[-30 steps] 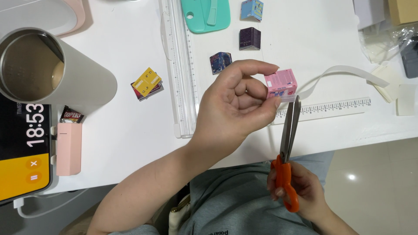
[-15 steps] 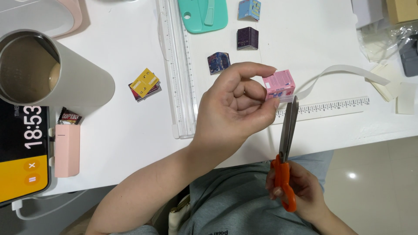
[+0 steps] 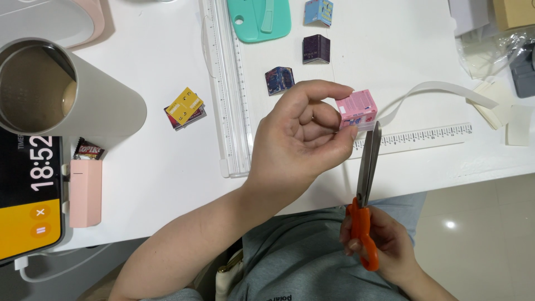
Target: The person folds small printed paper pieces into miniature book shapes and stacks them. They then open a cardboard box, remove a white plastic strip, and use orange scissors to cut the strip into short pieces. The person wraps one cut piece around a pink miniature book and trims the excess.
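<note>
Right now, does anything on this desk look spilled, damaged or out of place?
Nothing spilled or broken. The left hand holds a pink box against the scissors in the right hand. A white strip curls loose over the ruler.

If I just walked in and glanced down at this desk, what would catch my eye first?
Most likely the left hand at the centre, pinching a tiny pink box above the white table. Just below it, the right hand holds orange-handled scissors with the blades pointing up at the box. At far left stands a big metal tumbler, and a clear paper trimmer runs down the middle.
</note>
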